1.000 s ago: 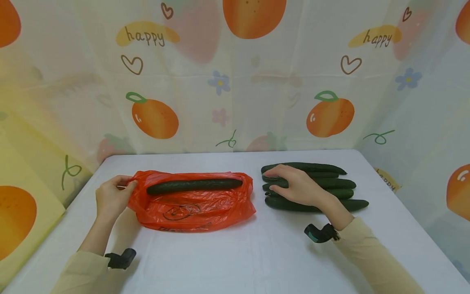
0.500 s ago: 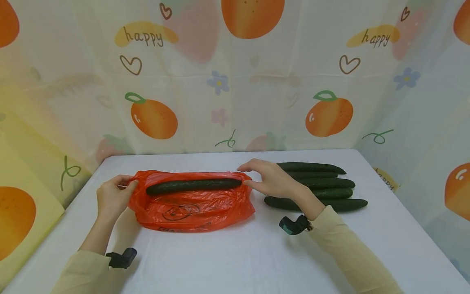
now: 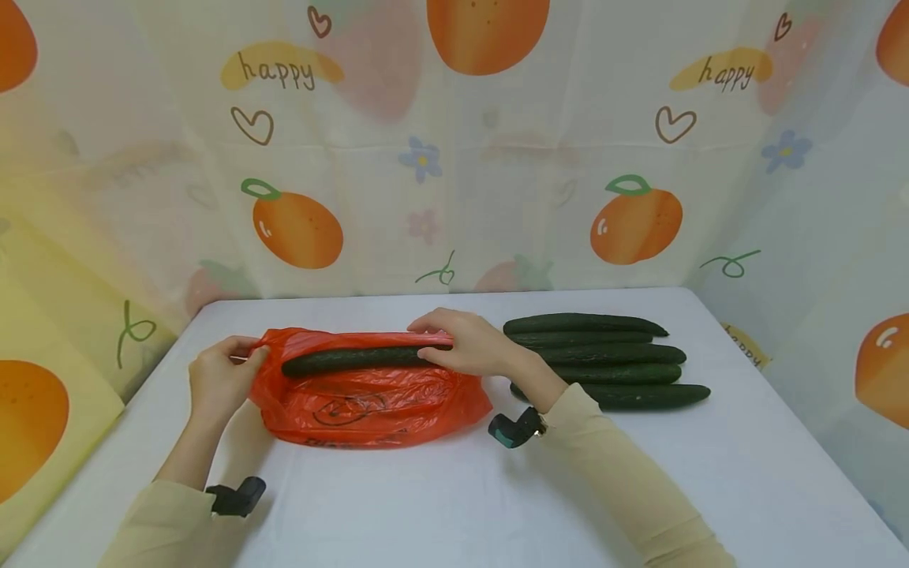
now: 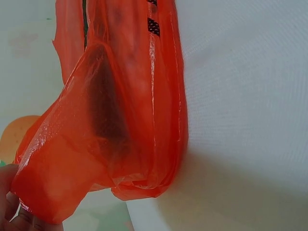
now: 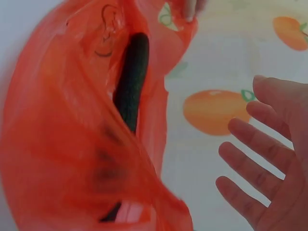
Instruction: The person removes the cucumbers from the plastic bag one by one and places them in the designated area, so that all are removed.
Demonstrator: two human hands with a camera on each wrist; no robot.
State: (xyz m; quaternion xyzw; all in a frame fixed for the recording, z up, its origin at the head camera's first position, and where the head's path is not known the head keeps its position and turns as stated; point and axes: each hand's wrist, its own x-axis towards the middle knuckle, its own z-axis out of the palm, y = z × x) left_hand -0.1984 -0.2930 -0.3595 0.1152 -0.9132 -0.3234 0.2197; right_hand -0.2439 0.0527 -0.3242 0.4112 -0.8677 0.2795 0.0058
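A red plastic bag (image 3: 398,410) lies on the left half of the table, its mouth parted at the top. Inside the opening is a dark green cucumber (image 3: 348,360); more dark shapes show through the film in the wrist views. My left hand (image 3: 216,380) pinches the bag's left corner between thumb and fingers. Over the right end of that cucumber, at the bag's upper edge, is my right hand (image 3: 472,345). Its fingers (image 5: 262,144) are spread and hold nothing in the right wrist view. The right hand hides the cucumber's right end in the head view.
Several cucumbers (image 3: 611,353) lie side by side on the right of the white table (image 3: 398,505). A printed cloth (image 3: 454,213) hangs behind the table. Black wrist cameras are strapped on both wrists.
My right hand has moved left from over the row of cucumbers to above the bag's right part, carrying nothing. The left hand stays at the bag's corner.
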